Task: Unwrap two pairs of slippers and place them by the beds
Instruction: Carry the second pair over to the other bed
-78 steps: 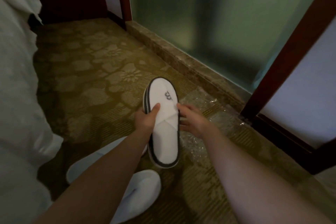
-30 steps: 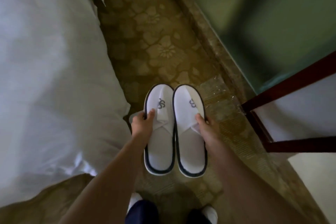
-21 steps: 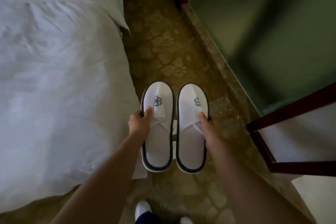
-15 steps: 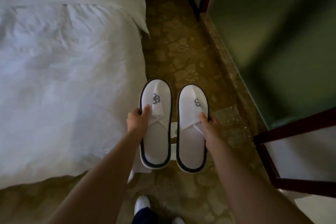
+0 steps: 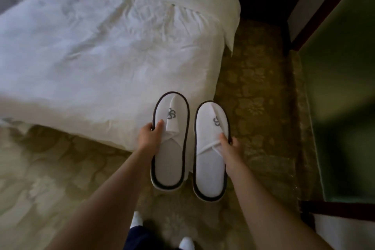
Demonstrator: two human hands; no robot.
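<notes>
Slippers (image 5: 169, 148) white, dark-trimmed, grey logo on each upper. Held side by side, toes pointing away, small gap between them, at corner of white bed (image 5: 101, 57), above patterned carpet (image 5: 253, 117). Left hand (image 5: 149, 137) grips outer edge of one, thumb on top; right hand (image 5: 230, 146) grips outer edge of other likewise.

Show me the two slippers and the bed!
Left slipper (image 5: 169, 162): head view, on its white insole.
Right slipper (image 5: 210, 174): head view, on its white insole.
Bed (image 5: 101, 57): head view, on the wrinkled white cover.
</notes>
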